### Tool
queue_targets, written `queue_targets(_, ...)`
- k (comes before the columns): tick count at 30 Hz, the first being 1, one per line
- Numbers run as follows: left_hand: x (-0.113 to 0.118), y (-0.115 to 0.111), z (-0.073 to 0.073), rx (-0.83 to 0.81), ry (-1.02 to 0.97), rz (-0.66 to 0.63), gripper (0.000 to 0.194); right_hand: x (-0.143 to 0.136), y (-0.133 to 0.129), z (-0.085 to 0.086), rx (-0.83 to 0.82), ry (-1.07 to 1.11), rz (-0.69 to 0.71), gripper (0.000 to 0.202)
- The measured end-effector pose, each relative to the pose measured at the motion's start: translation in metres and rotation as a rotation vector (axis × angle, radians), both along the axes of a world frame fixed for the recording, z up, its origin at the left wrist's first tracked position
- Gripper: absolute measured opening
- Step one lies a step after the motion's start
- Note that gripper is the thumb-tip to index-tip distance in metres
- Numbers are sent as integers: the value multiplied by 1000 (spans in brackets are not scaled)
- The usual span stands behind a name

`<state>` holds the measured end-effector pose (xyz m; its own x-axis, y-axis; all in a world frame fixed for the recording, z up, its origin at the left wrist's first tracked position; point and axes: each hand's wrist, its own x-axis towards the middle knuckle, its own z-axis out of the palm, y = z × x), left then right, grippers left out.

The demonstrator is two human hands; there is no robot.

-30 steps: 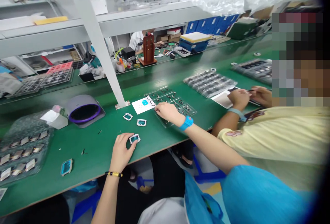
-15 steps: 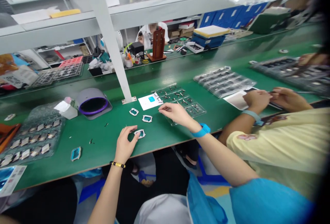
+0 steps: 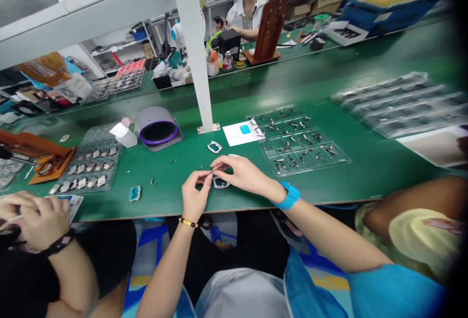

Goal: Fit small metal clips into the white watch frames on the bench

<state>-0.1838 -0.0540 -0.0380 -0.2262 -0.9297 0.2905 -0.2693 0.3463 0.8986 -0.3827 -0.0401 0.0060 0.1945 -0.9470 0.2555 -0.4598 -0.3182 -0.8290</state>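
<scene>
Being pinched in the head view at the meeting fingertips of both hands, a small dark piece point(image 3: 212, 172) can be made out above the green table point(image 3: 175, 174); its exact shape is too small to be told. On it the thumb and forefinger of the left hand point(image 3: 196, 193) are closed together, and from the other side the thumb and fingertips of the right hand point(image 3: 243, 174) are closed at the same spot. By which hand more of it is borne cannot be told.

A white frame point(image 3: 220, 185) with a teal inside is partly covered by the right hand, just beside the joined fingertips. Farther back, a second frame point(image 3: 214, 147) is seen whole, while a third frame point(image 3: 234, 155) is all but hidden behind the right hand. To the left, a blue-filled case point(image 3: 135, 193) is laid near the table's front edge, with black scraps point(image 3: 153, 181) scattered beside it.

Beyond the right hand, a white sheet point(image 3: 232, 137) marked with a blue patch is set against a clear tray point(image 3: 315, 168), in which small dark parts are held. A blue band point(image 3: 288, 196) is worn on the right wrist, a beaded bracelet point(image 3: 188, 222) on the left.
</scene>
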Motion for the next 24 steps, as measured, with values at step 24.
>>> queue_targets(24,1,11,-7,-126,-87,-5,24,1,-1,-29,245,-427,73,28)
